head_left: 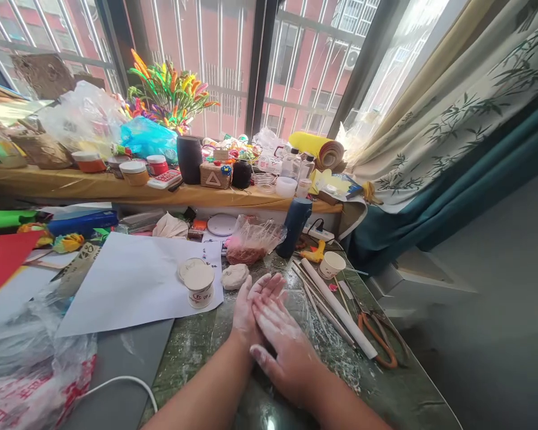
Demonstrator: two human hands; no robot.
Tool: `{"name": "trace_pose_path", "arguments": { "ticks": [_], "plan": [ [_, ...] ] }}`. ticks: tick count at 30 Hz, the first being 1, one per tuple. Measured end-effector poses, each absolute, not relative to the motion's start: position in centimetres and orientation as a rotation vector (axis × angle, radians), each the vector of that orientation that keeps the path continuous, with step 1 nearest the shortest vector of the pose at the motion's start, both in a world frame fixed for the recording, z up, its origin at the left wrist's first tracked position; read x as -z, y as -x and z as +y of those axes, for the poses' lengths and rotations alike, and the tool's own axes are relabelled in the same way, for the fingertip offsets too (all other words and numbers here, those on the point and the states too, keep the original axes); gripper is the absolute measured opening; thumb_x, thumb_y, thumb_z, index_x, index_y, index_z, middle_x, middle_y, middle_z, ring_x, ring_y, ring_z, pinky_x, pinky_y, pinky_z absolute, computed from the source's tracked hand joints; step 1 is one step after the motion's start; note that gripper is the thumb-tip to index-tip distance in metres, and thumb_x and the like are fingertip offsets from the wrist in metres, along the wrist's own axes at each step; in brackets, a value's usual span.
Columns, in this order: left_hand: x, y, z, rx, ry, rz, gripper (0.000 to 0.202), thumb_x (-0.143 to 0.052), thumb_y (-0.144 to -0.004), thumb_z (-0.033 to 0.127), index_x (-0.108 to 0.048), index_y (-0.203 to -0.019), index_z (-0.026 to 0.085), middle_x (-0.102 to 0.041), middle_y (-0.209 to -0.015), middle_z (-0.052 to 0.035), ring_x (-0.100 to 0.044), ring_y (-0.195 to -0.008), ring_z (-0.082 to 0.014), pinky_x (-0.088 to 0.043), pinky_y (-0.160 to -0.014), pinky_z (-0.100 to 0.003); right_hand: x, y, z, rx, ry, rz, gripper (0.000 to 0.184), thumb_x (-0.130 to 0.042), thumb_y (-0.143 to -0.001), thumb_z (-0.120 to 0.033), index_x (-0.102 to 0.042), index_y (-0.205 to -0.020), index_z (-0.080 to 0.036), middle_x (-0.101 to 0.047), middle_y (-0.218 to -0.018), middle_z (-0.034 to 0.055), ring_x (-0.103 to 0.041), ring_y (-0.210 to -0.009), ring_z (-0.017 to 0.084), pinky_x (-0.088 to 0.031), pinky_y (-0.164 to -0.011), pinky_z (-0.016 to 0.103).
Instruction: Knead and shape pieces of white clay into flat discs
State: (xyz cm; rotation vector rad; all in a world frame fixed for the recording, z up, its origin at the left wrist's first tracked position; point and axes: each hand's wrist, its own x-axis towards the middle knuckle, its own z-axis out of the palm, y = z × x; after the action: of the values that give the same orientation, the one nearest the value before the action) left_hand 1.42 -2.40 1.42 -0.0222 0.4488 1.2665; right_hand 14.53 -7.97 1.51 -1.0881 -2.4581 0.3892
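Both hands are dusted with white powder and meet over the table. My left hand (244,310) lies palm up with its fingers stretched out. Across that palm rests my right hand (284,334), fingers flat and pointing away, thumb apart. Whether anything lies between the palms is hidden. Just beyond the left fingers sits a lump of white dough or clay (235,276). To its left a paper cup (201,285) stands on a white sheet (134,280), with a round lid-like disc behind it. A white rod (338,307) and thin sticks lie right of my hands.
Orange-handled scissors (376,337), a second paper cup (332,264) and a yellow glue gun (314,252) are at the right. A dark blue bottle (295,227) stands behind, beside a plastic bag (253,239). Paint jars (134,173) line the windowsill. Plastic wrapping (31,358) covers the left.
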Motion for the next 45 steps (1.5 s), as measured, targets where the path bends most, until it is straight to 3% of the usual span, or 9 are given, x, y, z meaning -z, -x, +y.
{"name": "trace_pose_path", "arguments": {
  "ticks": [7, 10, 13, 16, 19, 23, 29, 34, 45],
  "plan": [
    [-1.3, -0.9, -2.3, -1.305, 0.044, 0.468, 0.030, -0.054, -0.097, 0.039, -0.071, -0.100, 0.015, -0.071, -0.128, -0.0163, -0.066, -0.125, -0.0300, -0.053, -0.105, -0.045, -1.6, -14.9, -7.7, -0.546, 1.130, -2.321, 0.078, -0.056, -0.097, -0.054, -0.030, -0.161, -0.018, -0.034, -0.164, 0.0149, -0.031, -0.153, 0.035, -0.029, -0.123, 0.062],
    [-1.5, -0.8, -2.0, -1.355, 0.048, 0.490, 0.033, -0.052, -0.097, 0.041, -0.072, -0.099, 0.014, -0.073, -0.125, -0.0174, -0.066, -0.124, -0.0297, -0.053, -0.104, -0.044, -1.4, -15.1, -8.2, -0.715, 0.940, -2.289, 0.061, -0.059, -0.096, -0.051, -0.050, -0.151, -0.028, -0.050, -0.157, 0.0089, -0.042, -0.149, 0.032, -0.028, -0.124, 0.060],
    [-1.8, -0.8, -1.9, -1.394, 0.008, 0.491, 0.033, -0.053, -0.098, 0.041, -0.072, -0.101, 0.015, -0.073, -0.123, -0.0177, -0.068, -0.122, -0.0293, -0.053, -0.103, -0.042, -0.5, -14.9, -8.0, -0.928, 1.098, -1.731, 0.038, -0.050, -0.101, -0.049, -0.071, -0.123, -0.027, -0.070, -0.136, 0.0102, -0.063, -0.129, 0.030, -0.048, -0.113, 0.056],
    [-2.1, -1.3, -2.1, -1.403, -0.089, 0.500, 0.031, -0.054, -0.098, 0.040, -0.072, -0.098, 0.015, -0.076, -0.115, -0.0163, -0.070, -0.117, -0.0266, -0.051, -0.105, -0.038, 0.2, -14.2, -7.3, -1.248, 1.174, -1.113, 0.040, -0.045, -0.101, -0.051, -0.070, -0.109, -0.020, -0.078, -0.113, 0.0151, -0.076, -0.103, 0.031, -0.063, -0.090, 0.053],
    [-2.1, -1.8, -2.3, -1.397, -0.202, 0.510, 0.032, -0.053, -0.099, 0.041, -0.071, -0.095, 0.015, -0.079, -0.106, -0.0154, -0.073, -0.110, -0.0251, -0.048, -0.108, -0.037, 0.3, -13.4, -7.0, -1.491, 1.129, -0.912, 0.037, -0.062, -0.092, -0.050, -0.065, -0.109, -0.017, -0.078, -0.105, 0.0151, -0.077, -0.095, 0.031, -0.065, -0.083, 0.049],
    [-1.9, -2.1, -2.4, -1.351, -0.306, 0.554, 0.029, -0.059, -0.096, 0.041, -0.071, -0.091, 0.016, -0.080, -0.100, -0.0140, -0.073, -0.108, -0.0251, -0.046, -0.109, -0.036, 0.0, -12.9, -7.2, -1.428, 1.127, -0.987, 0.046, -0.078, -0.080, -0.049, -0.064, -0.111, -0.018, -0.076, -0.105, 0.0140, -0.075, -0.097, 0.030, -0.063, -0.086, 0.047],
    [-2.2, -2.0, -3.1, -1.135, -0.395, 0.543, 0.037, -0.063, -0.093, 0.047, -0.073, -0.106, 0.014, -0.075, -0.119, -0.0179, -0.072, -0.109, -0.0306, -0.053, -0.097, -0.041, -1.2, -14.0, -6.7, -1.193, 1.129, -1.107, 0.042, -0.080, -0.078, -0.051, -0.065, -0.104, -0.022, -0.076, -0.104, 0.0119, -0.073, -0.101, 0.031, -0.062, -0.091, 0.049],
    [-2.7, -1.8, -3.6, -1.031, -0.500, 0.523, 0.034, -0.067, -0.090, 0.035, -0.073, -0.116, 0.014, -0.070, -0.130, -0.0187, -0.073, -0.105, -0.0296, -0.055, -0.087, -0.035, -1.8, -14.9, -6.1, -1.186, 1.148, -1.193, 0.041, -0.081, -0.077, -0.052, -0.068, -0.101, -0.021, -0.075, -0.104, 0.0114, -0.072, -0.100, 0.031, -0.060, -0.091, 0.050],
    [-2.3, -2.2, -3.7, -1.080, -0.602, 0.585, 0.036, -0.066, -0.090, 0.044, -0.075, -0.108, 0.014, -0.073, -0.123, -0.0182, -0.073, -0.096, -0.0291, -0.053, -0.087, -0.037, -1.0, -13.8, -7.1, -1.086, 1.169, -1.134, 0.035, -0.079, -0.079, -0.049, -0.066, -0.099, -0.024, -0.074, -0.099, 0.0090, -0.072, -0.092, 0.029, -0.061, -0.085, 0.048]
  ]
}}
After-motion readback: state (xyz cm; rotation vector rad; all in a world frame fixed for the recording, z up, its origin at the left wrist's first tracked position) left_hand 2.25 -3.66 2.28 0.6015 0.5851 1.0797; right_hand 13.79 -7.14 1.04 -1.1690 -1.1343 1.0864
